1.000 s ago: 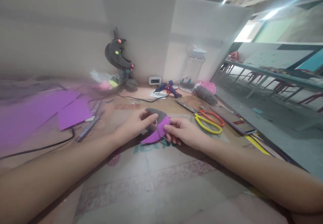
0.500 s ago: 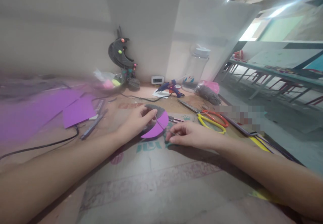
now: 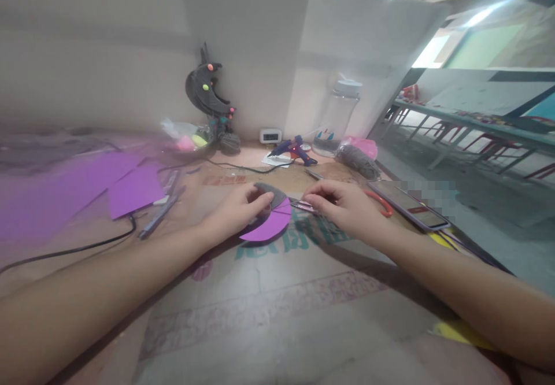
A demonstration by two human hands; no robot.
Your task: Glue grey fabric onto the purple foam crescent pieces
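My left hand (image 3: 243,206) grips a purple paper crescent (image 3: 271,224), its upper part wrapped in grey yarn (image 3: 277,193). Part of the crescent is hidden behind my fingers. A thin dark strand crosses the purple face toward my right hand (image 3: 336,203), whose thumb and forefinger are pinched together on it. Beneath those fingers lies a small pointed metal tool (image 3: 301,205), partly covered. Scissors with an orange handle (image 3: 381,202) lie behind my right hand, mostly hidden by it.
A blue glue gun (image 3: 295,149), a white digital clock (image 3: 271,136), a clear bottle (image 3: 340,110) and a grey yarn bundle (image 3: 358,162) stand along the back. A decorated grey crescent (image 3: 206,90) hangs there. Purple sheets (image 3: 134,191) lie left; a phone (image 3: 410,206) lies right.
My right hand has moved up and to the right, away from the crescent, and now covers most of the scissors. My left hand keeps its grip, with the crescent turned slightly.
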